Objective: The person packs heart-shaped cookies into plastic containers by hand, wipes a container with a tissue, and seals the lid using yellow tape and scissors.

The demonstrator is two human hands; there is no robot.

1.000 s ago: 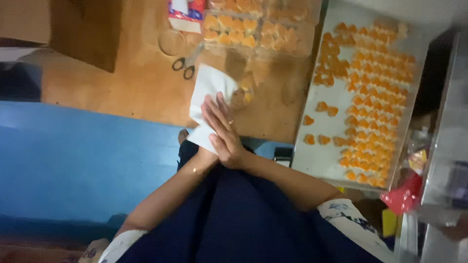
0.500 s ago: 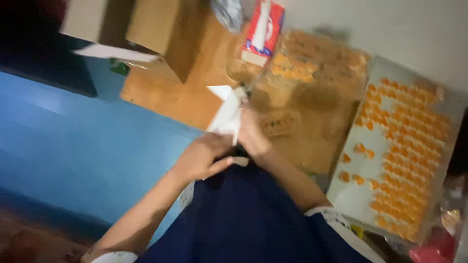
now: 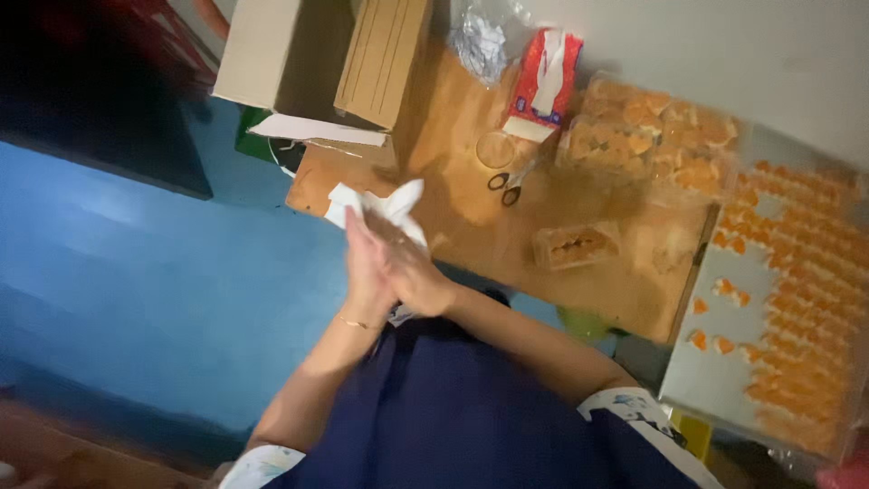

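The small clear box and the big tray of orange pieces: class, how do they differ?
The small clear box lies on the wooden table; the big tray lies right of it. The box holds a few orange pieces; the tray holds many rows. Both hold similar orange pieces.

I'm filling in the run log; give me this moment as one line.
left hand and right hand: pressed together on white tissue | scissors, tissue pack on wooden table | orange pieces on tray

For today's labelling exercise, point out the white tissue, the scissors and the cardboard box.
white tissue point(image 3: 398, 204), head view, its upper flap.
scissors point(image 3: 505, 186), head view, the handles.
cardboard box point(image 3: 258, 54), head view, its pale side.
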